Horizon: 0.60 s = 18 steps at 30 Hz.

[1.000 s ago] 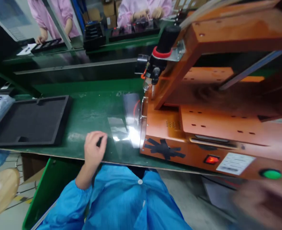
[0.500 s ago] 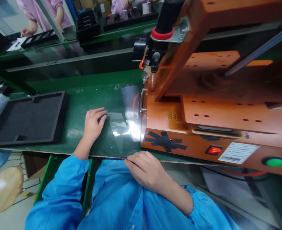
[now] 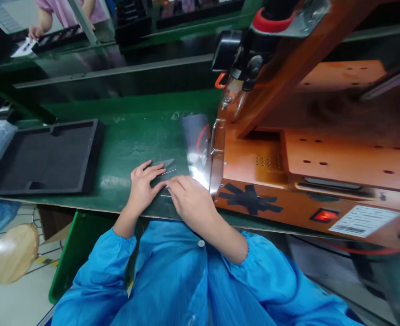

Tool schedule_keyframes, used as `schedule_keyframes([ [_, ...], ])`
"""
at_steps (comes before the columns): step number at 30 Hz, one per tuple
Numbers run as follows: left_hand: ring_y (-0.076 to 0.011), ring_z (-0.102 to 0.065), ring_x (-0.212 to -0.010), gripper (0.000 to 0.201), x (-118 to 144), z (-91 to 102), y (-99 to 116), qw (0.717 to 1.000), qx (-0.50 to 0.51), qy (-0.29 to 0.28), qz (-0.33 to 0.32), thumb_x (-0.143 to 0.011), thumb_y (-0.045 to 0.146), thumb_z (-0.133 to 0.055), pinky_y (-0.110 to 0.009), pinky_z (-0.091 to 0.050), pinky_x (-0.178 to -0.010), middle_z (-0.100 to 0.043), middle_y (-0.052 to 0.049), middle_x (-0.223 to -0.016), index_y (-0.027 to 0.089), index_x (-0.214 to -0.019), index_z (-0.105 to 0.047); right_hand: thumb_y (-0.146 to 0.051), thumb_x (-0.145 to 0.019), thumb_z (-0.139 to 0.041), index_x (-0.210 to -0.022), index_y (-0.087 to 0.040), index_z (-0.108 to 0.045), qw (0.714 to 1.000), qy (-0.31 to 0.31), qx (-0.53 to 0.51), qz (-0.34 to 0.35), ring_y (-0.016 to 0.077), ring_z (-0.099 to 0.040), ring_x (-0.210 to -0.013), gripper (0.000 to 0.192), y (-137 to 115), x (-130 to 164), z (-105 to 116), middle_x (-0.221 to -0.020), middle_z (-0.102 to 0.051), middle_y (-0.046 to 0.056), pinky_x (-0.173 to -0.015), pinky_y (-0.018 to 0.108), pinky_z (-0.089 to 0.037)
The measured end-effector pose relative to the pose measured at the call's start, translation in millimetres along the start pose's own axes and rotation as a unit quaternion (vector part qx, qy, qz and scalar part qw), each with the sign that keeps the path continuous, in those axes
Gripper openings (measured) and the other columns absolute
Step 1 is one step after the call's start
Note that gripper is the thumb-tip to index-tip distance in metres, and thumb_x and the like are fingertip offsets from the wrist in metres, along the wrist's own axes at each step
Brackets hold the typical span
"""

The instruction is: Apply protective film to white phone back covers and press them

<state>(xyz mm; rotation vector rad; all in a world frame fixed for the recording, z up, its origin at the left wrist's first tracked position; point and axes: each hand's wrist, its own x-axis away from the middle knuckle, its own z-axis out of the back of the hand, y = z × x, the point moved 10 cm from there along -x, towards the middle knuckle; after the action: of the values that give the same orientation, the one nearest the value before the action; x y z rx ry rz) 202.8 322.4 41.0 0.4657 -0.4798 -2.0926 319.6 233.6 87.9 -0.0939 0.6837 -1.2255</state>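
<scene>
A thin clear plastic film (image 3: 165, 163) shows just beyond my fingers, low over the green bench top, its bright edges catching the light. My left hand (image 3: 143, 188) is at the film's left side, fingers stretched along it and thumb pointing toward my other hand. On the right, my right hand (image 3: 193, 199) has its fingers pinched together on the film, the fingertips almost meeting my left thumb. Much of the film is hidden by my hands.
A black foam tray (image 3: 50, 158) lies left on the green bench (image 3: 132, 131). Right stands an orange machine (image 3: 254, 165) with a lit red switch (image 3: 325, 215). Another clear sheet (image 3: 197, 136) lies against its side. Across the bench works a person in pink (image 3: 62, 11).
My right hand has risen from the bench edge onto the film, and my left hand has shifted right to it. The film lay flat before. The view has moved a little.
</scene>
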Motion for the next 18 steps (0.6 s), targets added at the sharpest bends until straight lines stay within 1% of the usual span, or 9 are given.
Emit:
schedule_keyframes([
  [2,-0.0321,-0.052,-0.148,0.029,-2,-0.5,0,1.0,0.015,0.006,0.006,-0.092,0.026,-0.08,-0.058,-0.034,-0.124,-0.075,-0.003,-0.138,0.029,-0.121,-0.075,-0.013,-0.109,-0.045,-0.129,-0.01,-0.069,0.999,0.004,0.015,-0.031,0.0263,-0.064,-0.103,0.031,8,-13,-7,-0.121,-0.072,0.015,-0.089,0.039,-0.052],
  [4,-0.0321,-0.053,-0.146,0.027,-4,-1.2,0,1.0,0.023,0.007,0.012,-0.089,0.023,-0.082,-0.057,-0.035,-0.125,-0.077,-0.003,-0.132,0.028,-0.115,-0.075,-0.012,-0.108,-0.046,-0.134,-0.011,-0.066,0.999,0.003,0.035,-0.039,0.0275,-0.062,-0.111,0.033,11,-24,-13,-0.128,-0.07,0.015,-0.093,0.039,-0.049],
  [6,-0.0315,-0.055,-0.145,0.025,-5,0.4,0,0.999,0.031,0.018,0.019,-0.088,0.02,-0.082,-0.055,-0.035,-0.125,-0.079,-0.003,-0.126,0.027,-0.11,-0.074,-0.011,-0.108,-0.046,-0.131,-0.013,-0.068,0.998,-0.022,0.053,-0.031,0.0275,-0.061,-0.108,0.032,12,-32,-22,-0.12,-0.072,0.013,-0.091,0.039,-0.046],
  [9,-0.0288,-0.061,-0.139,0.022,-3,5.5,-4,0.997,0.051,0.052,0.03,-0.088,0.016,-0.081,-0.053,-0.038,-0.123,-0.08,-0.002,-0.122,0.026,-0.107,-0.074,-0.013,-0.109,-0.048,-0.12,-0.015,-0.072,0.994,-0.057,0.086,-0.024,0.0271,-0.059,-0.094,0.027,16,-35,-32,-0.101,-0.071,0.01,-0.082,0.04,-0.041],
  [13,-0.0275,-0.065,-0.133,0.013,-3,7.8,-9,0.994,0.063,0.08,0.032,-0.09,0.016,-0.08,-0.053,-0.042,-0.121,-0.082,0.0,-0.116,0.026,-0.098,-0.077,-0.015,-0.11,-0.049,-0.117,-0.015,-0.073,0.991,-0.045,0.127,-0.003,0.0268,-0.057,-0.091,0.025,15,-32,-34,-0.098,-0.071,0.009,-0.079,0.039,-0.035],
  [18,-0.0286,-0.065,-0.131,0.01,-4,6.5,-11,0.995,0.056,0.083,0.022,-0.092,0.018,-0.078,-0.055,-0.043,-0.119,-0.083,-0.001,-0.113,0.027,-0.095,-0.08,-0.015,-0.108,-0.052,-0.105,-0.016,-0.074,0.986,-0.043,0.155,0.05,0.0268,-0.055,-0.089,0.021,3,-35,-31,-0.095,-0.071,0.008,-0.085,0.04,-0.035],
])
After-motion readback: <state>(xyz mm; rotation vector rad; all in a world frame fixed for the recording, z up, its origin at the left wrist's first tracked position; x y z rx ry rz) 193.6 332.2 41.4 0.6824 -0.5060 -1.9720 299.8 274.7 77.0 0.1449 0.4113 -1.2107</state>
